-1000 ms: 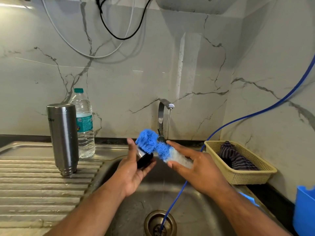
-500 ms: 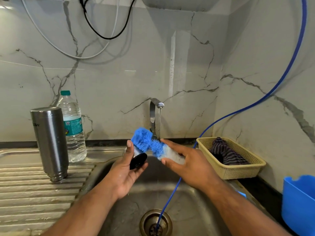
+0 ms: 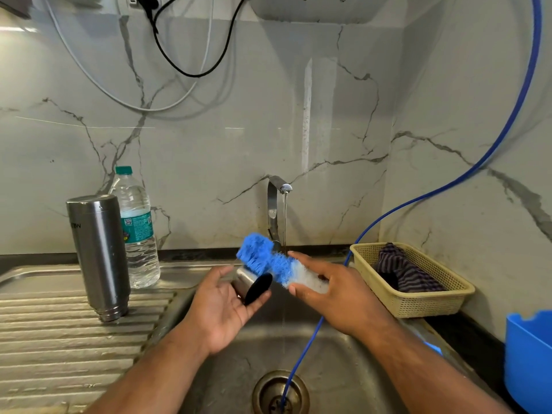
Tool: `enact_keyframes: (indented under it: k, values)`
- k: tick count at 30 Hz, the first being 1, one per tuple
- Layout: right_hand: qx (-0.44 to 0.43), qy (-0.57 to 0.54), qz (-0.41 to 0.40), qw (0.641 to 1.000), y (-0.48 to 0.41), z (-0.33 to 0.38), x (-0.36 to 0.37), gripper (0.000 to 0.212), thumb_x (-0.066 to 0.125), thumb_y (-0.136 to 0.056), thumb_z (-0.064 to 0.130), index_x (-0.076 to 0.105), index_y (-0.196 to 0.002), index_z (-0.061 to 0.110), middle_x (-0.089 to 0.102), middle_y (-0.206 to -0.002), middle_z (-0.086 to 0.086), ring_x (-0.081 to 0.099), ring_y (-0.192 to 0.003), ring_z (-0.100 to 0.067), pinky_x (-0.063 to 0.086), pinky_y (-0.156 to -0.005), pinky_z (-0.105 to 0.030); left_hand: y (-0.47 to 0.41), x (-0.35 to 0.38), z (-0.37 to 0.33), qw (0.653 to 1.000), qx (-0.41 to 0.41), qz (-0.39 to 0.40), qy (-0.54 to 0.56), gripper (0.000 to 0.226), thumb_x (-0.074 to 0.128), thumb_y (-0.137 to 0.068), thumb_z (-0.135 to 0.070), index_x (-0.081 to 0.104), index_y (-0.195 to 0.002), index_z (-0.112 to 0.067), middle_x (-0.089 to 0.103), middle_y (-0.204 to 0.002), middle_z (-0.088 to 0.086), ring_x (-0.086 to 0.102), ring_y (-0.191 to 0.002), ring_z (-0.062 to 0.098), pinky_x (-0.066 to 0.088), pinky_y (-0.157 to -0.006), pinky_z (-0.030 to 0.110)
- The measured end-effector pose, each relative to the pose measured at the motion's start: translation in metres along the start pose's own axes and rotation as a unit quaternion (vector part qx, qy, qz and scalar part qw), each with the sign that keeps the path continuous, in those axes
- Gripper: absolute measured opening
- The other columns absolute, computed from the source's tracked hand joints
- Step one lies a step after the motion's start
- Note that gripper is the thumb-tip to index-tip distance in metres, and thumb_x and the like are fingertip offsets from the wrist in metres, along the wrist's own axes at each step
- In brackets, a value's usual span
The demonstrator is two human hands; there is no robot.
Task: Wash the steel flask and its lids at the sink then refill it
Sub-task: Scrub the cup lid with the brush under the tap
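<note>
Over the sink (image 3: 343, 354), left grip (image 3: 222, 306) around lid (image 3: 254, 285), right grip (image 3: 337, 297) around brush (image 3: 263, 255), both as before.

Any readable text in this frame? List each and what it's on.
Flask: short dark print near its upper end, cut off by the curve, unreadable.
Bottle label: a QR-like code and fine print, too small to read.
No other text seen.
</note>
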State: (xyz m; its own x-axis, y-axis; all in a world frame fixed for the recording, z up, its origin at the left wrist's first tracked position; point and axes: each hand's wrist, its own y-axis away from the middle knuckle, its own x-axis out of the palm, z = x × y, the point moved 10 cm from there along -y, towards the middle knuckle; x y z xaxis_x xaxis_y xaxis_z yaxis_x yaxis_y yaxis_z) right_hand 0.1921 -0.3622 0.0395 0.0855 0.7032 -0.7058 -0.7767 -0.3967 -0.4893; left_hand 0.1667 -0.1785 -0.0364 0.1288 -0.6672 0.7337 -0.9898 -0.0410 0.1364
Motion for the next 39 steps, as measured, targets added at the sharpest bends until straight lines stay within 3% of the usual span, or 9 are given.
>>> enact_keyframes:
  k: [4, 8, 14, 18, 22, 28, 32, 36, 39]
  values:
    - [0.017, -0.016, -0.015, 1.000, 0.001, -0.008, -0.007, 0.061, 0.071, -0.086, 0.059, 0.041, -0.137, 0.072, 0.071, -0.122, 0.023, 0.064, -0.105, 0.006, 0.055, -0.096, -0.030, -0.002, 0.000, 0.000, 0.999, 0.012, -0.018, -0.026, 0.042, 0.050, -0.104, -0.026, 0.056, -0.131, 0.005, 0.069, -0.122, 0.030, 0.061, -0.121, 0.045, 0.065, -0.072, 0.036]
    - [0.003, -0.050, -0.008, 0.999, 0.001, -0.001, -0.007, 0.059, 0.076, -0.086, 0.053, 0.049, -0.136, 0.067, 0.068, -0.123, 0.031, 0.062, -0.107, 0.015, 0.054, -0.097, -0.023, 0.002, 0.004, -0.009, 0.996, 0.056, -0.018, -0.060, 0.044, 0.065, -0.088, -0.027, 0.064, -0.121, 0.002, 0.072, -0.117, 0.024, 0.073, -0.106, 0.032, 0.062, -0.084, 0.042]
    - [-0.015, -0.062, 0.002, 0.998, 0.001, 0.008, -0.002, 0.058, 0.077, -0.086, 0.049, 0.052, -0.137, 0.063, 0.071, -0.117, 0.029, 0.066, -0.104, 0.009, 0.055, -0.093, -0.022, 0.000, 0.004, -0.010, 0.992, 0.082, -0.007, -0.091, 0.078, 0.082, -0.066, -0.044, 0.062, -0.126, 0.001, 0.072, -0.121, 0.021, 0.071, -0.112, 0.029, 0.059, -0.093, 0.039]
    - [0.007, -0.030, 0.005, 1.000, 0.000, -0.003, -0.001, 0.060, 0.074, -0.086, 0.054, 0.047, -0.138, 0.066, 0.066, -0.125, 0.033, 0.063, -0.104, 0.011, 0.055, -0.094, -0.024, -0.002, -0.005, -0.013, 0.991, 0.089, -0.047, -0.090, 0.074, 0.067, -0.074, -0.052, 0.061, -0.123, 0.002, 0.074, -0.113, 0.023, 0.074, -0.104, 0.031, 0.063, -0.086, 0.037]
    - [0.003, -0.043, 0.010, 0.999, 0.001, -0.001, -0.003, 0.058, 0.077, -0.087, 0.048, 0.053, -0.138, 0.061, 0.068, -0.119, 0.032, 0.063, -0.101, 0.014, 0.052, -0.090, -0.014, -0.001, -0.001, -0.008, 0.999, 0.044, -0.004, -0.028, 0.068, 0.059, -0.094, -0.055, 0.055, -0.133, 0.001, 0.069, -0.125, 0.025, 0.066, -0.120, 0.035, 0.048, -0.108, 0.046]
    - [0.009, -0.051, 0.004, 0.999, 0.000, -0.007, -0.005, 0.059, 0.075, -0.085, 0.054, 0.050, -0.137, 0.065, 0.067, -0.122, 0.032, 0.063, -0.102, 0.012, 0.054, -0.094, -0.021, -0.001, 0.003, -0.005, 0.999, 0.026, 0.017, -0.019, 0.049, 0.062, -0.088, -0.013, 0.055, -0.133, 0.006, 0.067, -0.128, 0.027, 0.063, -0.124, 0.037, 0.057, -0.092, 0.046]
    - [0.011, -0.061, -0.007, 0.998, -0.001, -0.006, -0.009, 0.059, 0.075, -0.085, 0.054, 0.050, -0.137, 0.065, 0.068, -0.122, 0.029, 0.062, -0.103, 0.013, 0.054, -0.092, -0.018, -0.002, 0.001, -0.011, 0.995, 0.062, 0.009, -0.073, 0.054, 0.074, -0.077, -0.022, 0.063, -0.123, 0.004, 0.071, -0.122, 0.023, 0.071, -0.112, 0.030, 0.060, -0.089, 0.042]
    - [-0.007, -0.083, 0.018, 0.996, 0.001, 0.001, -0.005, 0.058, 0.077, -0.087, 0.049, 0.053, -0.139, 0.060, 0.067, -0.123, 0.032, 0.063, -0.108, 0.013, 0.053, -0.097, -0.020, -0.006, -0.001, -0.011, 0.988, 0.082, 0.026, -0.126, 0.094, 0.102, -0.039, -0.040, 0.068, -0.118, -0.002, 0.074, -0.115, 0.020, 0.071, -0.105, 0.031, 0.061, -0.089, 0.046]
    - [0.003, -0.038, 0.003, 0.999, -0.002, -0.005, -0.011, 0.059, 0.076, -0.083, 0.055, 0.052, -0.136, 0.064, 0.068, -0.119, 0.033, 0.064, -0.102, 0.011, 0.055, -0.094, -0.022, -0.006, -0.003, -0.018, 0.966, 0.128, 0.022, -0.225, 0.080, 0.100, -0.052, -0.033, 0.067, -0.121, -0.007, 0.074, -0.117, 0.016, 0.071, -0.111, 0.032, 0.058, -0.095, 0.045]
